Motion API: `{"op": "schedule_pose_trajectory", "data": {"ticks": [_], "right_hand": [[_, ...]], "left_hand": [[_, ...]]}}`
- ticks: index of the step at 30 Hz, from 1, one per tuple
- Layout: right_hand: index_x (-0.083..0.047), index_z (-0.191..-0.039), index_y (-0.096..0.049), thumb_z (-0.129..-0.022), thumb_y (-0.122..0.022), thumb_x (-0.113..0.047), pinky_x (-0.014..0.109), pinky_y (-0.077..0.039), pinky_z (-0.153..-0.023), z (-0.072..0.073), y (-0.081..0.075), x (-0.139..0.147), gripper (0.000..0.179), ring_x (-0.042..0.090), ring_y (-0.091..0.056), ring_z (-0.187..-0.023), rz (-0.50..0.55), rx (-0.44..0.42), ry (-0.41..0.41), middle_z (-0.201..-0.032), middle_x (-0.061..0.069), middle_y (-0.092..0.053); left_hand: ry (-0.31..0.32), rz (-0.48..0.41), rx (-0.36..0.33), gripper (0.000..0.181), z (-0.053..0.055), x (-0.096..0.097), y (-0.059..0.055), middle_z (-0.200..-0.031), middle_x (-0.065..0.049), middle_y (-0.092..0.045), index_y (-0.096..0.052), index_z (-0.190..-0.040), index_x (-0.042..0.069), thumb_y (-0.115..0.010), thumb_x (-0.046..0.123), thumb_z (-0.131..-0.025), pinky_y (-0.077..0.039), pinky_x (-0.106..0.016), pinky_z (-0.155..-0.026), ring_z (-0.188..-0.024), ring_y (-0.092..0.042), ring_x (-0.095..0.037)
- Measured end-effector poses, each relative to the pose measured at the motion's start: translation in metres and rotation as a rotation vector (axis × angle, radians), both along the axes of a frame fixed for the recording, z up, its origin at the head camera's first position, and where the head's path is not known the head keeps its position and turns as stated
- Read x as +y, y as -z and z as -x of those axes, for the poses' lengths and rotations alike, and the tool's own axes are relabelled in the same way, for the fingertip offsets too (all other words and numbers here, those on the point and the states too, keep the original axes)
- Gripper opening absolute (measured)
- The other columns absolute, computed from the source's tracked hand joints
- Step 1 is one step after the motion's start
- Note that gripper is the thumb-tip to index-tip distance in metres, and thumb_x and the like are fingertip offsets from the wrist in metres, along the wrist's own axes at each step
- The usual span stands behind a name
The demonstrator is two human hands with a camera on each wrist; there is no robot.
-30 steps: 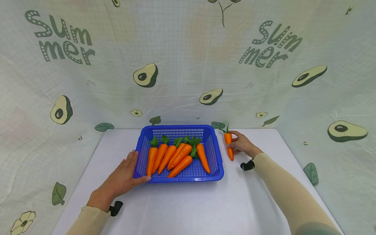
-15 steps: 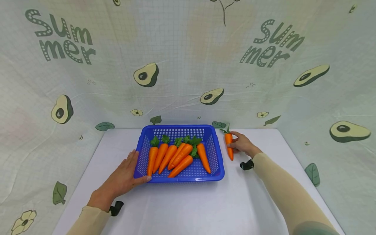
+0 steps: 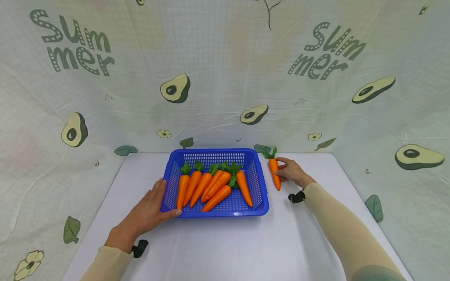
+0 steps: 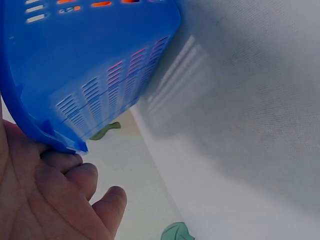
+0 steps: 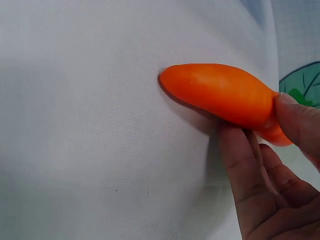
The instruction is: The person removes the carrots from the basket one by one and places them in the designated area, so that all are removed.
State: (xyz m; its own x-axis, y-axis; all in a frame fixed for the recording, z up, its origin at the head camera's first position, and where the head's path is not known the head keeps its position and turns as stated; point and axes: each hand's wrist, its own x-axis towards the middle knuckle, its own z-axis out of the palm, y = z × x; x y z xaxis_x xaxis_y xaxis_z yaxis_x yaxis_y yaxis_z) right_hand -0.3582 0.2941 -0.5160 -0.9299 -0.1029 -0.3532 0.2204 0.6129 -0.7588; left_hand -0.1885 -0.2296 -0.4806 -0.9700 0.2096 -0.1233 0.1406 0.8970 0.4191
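Just right of the blue basket (image 3: 225, 214), my right hand (image 3: 292, 172) pinches an orange carrot (image 3: 274, 168) with a green leafy top. In the right wrist view the thumb lies over the carrot (image 5: 220, 92) and the fingers are beneath it; its tip is on or very close to the white cloth. My left hand (image 3: 149, 205) rests against the basket's left side, fingers straight, thumb on the front rim corner. The left wrist view shows that hand (image 4: 55, 195) touching the basket's rim. Inside the basket lie several more carrots (image 3: 200, 190), leaves toward the back.
A white-covered table (image 3: 225, 249) carries the basket. Behind it and at both sides hangs a printed cloth (image 3: 211, 128) with avocados and lettering, close behind the basket's rear edge. Black wrist cameras (image 3: 297, 197) sit under both wrists.
The carrot in my right hand has turned a little, so its leaves look fuller and its tip sits slightly higher in view. My left hand and the basket stay put.
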Motion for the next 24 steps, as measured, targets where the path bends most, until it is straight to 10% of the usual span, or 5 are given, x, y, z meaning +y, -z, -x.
{"op": "schedule_pose_trajectory", "data": {"ticks": [24], "right_hand": [[-0.001, -0.163, -0.032, -0.105, -0.064, -0.023, 0.052, -0.057, -0.105, -0.01, -0.027, 0.006, 0.07, 0.045, -0.062, -0.123, -0.123, 0.129, 0.039, -0.15, 0.033, -0.048]], "left_hand": [[0.013, 0.022, 0.019, 0.126, 0.0, 0.001, -0.003, -0.174, -0.03, -0.009, -0.01, -0.166, -0.007, -0.072, 0.07, -0.088, -0.015, -0.067, -0.128, -0.16, -0.014, -0.051]]}}
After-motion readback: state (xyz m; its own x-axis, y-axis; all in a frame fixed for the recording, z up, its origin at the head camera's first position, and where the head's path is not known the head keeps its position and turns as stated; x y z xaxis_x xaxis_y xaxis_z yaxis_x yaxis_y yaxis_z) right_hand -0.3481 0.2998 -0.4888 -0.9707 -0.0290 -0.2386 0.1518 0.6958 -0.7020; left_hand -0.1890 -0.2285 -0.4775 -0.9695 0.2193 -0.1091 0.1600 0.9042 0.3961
